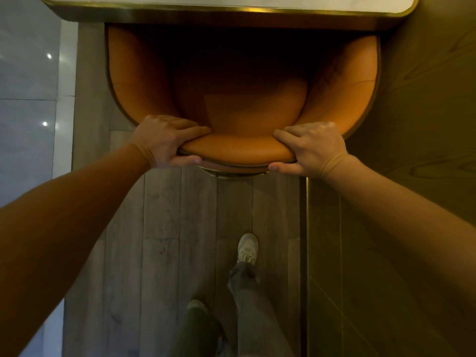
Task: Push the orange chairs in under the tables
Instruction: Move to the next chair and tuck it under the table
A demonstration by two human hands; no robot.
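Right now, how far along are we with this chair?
Partly in. The front of the orange leather tub chair already sits under the white brass-edged table top. In hand: the left hand and right hand both grip its padded back rim. Left: the seat and curved back lie outside the table edge, so more pushing seems needed. Other chairs are out of view.

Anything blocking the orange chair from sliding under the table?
Nothing visible. Left hand and right hand grip the orange chair; its front sits beneath the table edge. Farther under is too dark to judge.
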